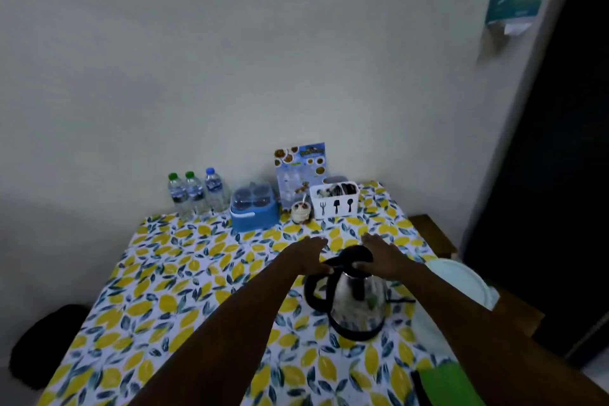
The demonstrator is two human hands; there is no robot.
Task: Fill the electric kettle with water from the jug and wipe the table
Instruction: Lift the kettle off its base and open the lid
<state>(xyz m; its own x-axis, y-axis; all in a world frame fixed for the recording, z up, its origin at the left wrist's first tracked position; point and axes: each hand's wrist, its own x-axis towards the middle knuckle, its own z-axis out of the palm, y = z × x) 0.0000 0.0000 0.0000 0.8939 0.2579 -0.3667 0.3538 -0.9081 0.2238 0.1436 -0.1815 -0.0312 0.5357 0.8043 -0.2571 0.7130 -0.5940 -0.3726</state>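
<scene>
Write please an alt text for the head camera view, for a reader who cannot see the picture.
Two bare hands, left hand and right hand, rest on the black lid of a shiny steel electric kettle standing on a lemon-patterned tablecloth. Against the white wall stand three clear plastic water bottles, a blue lidded box and a white cutlery holder.

Your kettle (357,301) stood on the table (171,290), bottles (197,191) and a cutlery holder (334,199) behind it.
</scene>
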